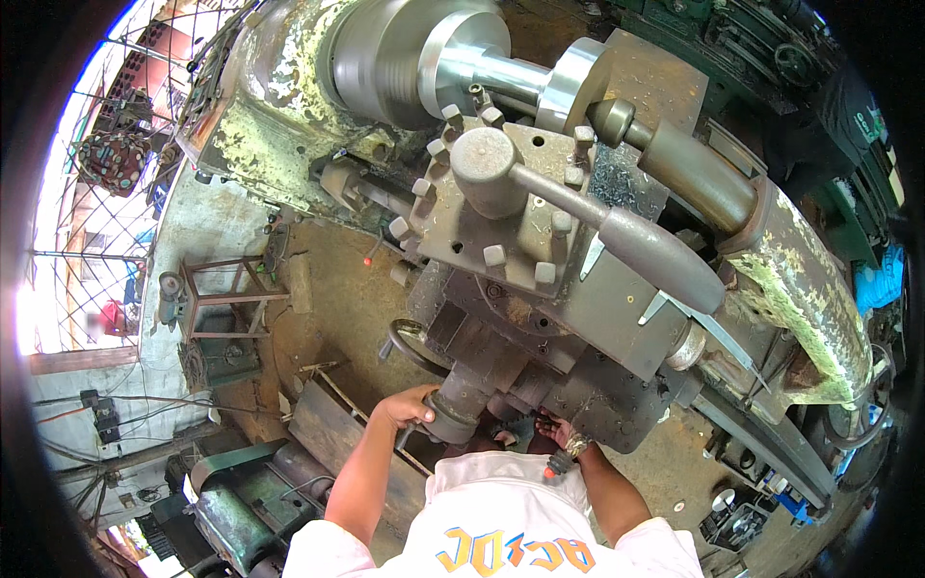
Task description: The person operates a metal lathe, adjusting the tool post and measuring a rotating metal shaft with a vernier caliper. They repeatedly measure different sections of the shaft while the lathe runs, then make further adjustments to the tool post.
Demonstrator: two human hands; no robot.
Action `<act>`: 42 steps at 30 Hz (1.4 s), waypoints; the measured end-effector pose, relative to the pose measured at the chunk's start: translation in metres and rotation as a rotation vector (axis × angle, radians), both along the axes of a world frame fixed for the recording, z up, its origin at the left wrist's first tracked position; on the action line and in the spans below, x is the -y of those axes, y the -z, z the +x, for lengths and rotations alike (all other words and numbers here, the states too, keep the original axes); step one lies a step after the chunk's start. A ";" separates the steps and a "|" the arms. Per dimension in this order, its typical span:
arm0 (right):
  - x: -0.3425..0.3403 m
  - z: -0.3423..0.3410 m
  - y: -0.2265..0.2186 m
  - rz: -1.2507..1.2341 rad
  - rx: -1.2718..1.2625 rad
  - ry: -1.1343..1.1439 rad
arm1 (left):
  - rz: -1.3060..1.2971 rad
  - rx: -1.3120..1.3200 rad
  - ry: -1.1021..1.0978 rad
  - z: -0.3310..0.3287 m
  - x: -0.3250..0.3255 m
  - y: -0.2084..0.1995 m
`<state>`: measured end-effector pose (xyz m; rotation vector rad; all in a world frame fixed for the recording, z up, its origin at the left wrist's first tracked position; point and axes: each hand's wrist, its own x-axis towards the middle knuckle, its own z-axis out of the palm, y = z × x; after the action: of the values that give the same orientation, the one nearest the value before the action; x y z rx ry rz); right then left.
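My left hand is closed round the round grey handwheel hub at the front of the lathe carriage. My right hand is under the carriage's front edge, its fingers curled and partly in shadow; what they grip is hidden. Close to its wrist is a lever with a red knob. Beyond my hands, a shiny spool-shaped metal workpiece sits between the chuck, which looks blurred, and the tailstock centre. The tool post, with its long clamping handle, stands on the carriage beside the workpiece.
A caliper lies on the carriage slide right of the tool post. Metal chips are piled by the workpiece. A second handwheel sticks out left. A metal stand and a green machine are farther left.
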<state>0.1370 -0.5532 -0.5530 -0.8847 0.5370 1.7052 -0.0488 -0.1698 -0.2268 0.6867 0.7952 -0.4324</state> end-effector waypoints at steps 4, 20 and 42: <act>0.006 -0.004 0.014 0.060 -0.061 0.055 | -0.057 0.052 0.008 -0.001 0.000 0.004; -0.018 0.000 -0.059 -0.132 -0.075 0.123 | -0.126 0.155 -0.020 -0.009 -0.002 0.022; -0.020 -0.003 -0.060 -0.084 -0.030 0.174 | -0.118 0.178 -0.013 -0.006 -0.001 0.021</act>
<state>0.1337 -0.5332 -0.4929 -0.8475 0.6901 1.5495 -0.0552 -0.1684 -0.2483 0.6007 0.6010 -0.3975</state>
